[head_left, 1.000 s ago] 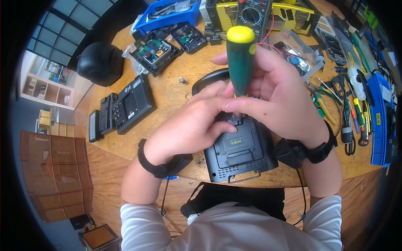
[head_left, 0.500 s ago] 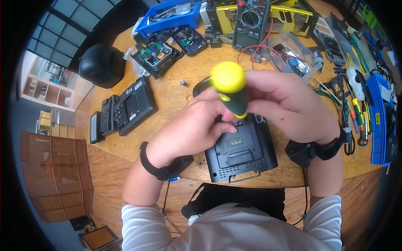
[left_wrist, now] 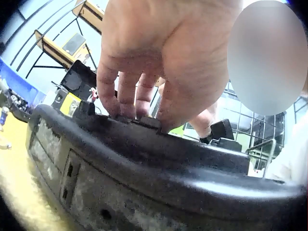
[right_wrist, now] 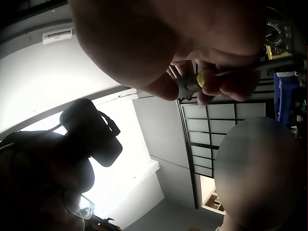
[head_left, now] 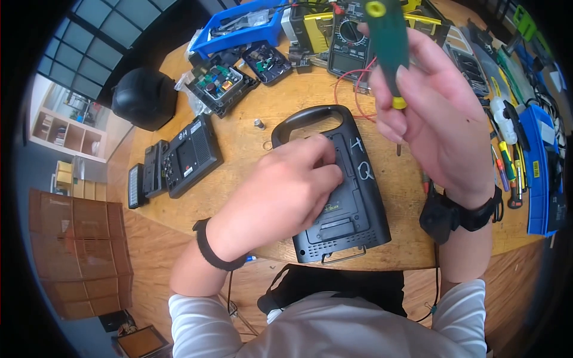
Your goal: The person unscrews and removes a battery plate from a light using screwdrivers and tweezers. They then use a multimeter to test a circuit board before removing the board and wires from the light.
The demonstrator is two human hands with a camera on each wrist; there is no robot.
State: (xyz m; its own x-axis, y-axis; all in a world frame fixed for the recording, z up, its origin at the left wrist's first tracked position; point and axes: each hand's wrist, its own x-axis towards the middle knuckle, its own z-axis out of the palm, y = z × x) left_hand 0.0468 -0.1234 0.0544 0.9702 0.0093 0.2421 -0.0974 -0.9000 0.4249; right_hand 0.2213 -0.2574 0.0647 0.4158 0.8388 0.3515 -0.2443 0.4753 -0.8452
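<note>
While the screwdriver point(head_left: 389, 51) is held clear in the right grip point(head_left: 444, 113), the black device point(head_left: 368, 206) near the counter's point(head_left: 412, 250) front edge should be kept steady under the left grip point(head_left: 274, 191), whose pinch cannot be judged.

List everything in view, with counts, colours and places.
Handled device: one, black, front centre
Screwdriver: one, green and yellow, upper right
Multimeter: one, dark, back
Toolbox: one, yellow and black, behind multimeter
Bins: two, blue, back and right
Opened casings: two, black, back left
Flat units: several, black, left
Domed case: one, black, left
Hand tools: several, mixed, right
Table: one, brown, beneath
Sleeves: two, white, near edge
Left hand: one, bare, over device
Right hand: one, bare, gripping screwdriver
</note>
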